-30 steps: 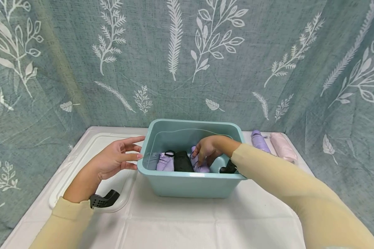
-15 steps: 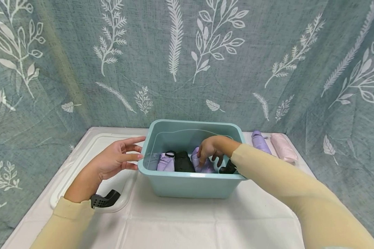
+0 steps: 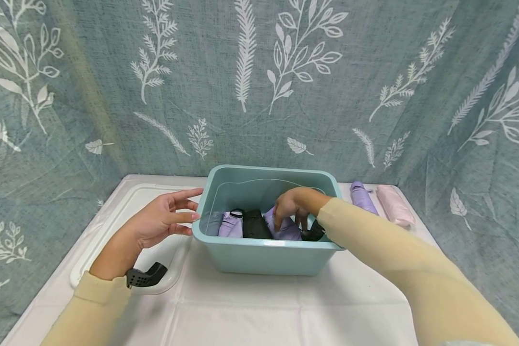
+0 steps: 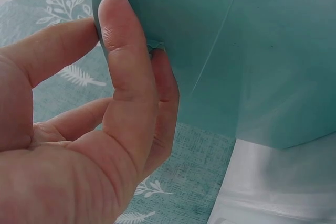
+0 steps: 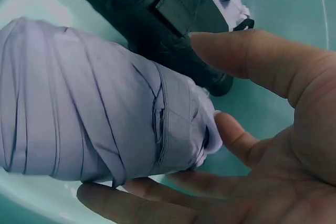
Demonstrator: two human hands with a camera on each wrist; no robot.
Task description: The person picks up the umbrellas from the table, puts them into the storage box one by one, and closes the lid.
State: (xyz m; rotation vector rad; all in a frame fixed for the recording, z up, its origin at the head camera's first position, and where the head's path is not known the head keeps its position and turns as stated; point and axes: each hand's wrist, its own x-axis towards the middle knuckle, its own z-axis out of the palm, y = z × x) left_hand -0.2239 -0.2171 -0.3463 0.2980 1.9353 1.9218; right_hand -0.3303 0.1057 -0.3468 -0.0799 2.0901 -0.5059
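A blue-green plastic bin (image 3: 259, 257) stands on the table. My left hand (image 3: 164, 221) is at its left wall, fingertips touching the rim from outside. Inside the bin, my right hand (image 3: 291, 206) is at a folded purple umbrella (image 5: 100, 103), thumb and fingers spread around its end. In the right wrist view some fingers touch its lower side, while the thumb lies away from it over a folded black umbrella (image 5: 168, 19). Left of the black one in the head view lies another light purple folded item (image 3: 230, 226) with a dark loop, probably an umbrella.
A white lid (image 3: 108, 250) lies left of the bin, partly under my left arm. Right of the bin lie a purple folded umbrella (image 3: 362, 197) and a pink one (image 3: 394, 204). A patterned curtain (image 3: 259, 129) encloses the table's back and sides.
My right hand has loosened its fingers from the purple umbrella in the bin. That umbrella's near end has shifted right and now lies more slanted. My left hand has stayed at the rim.
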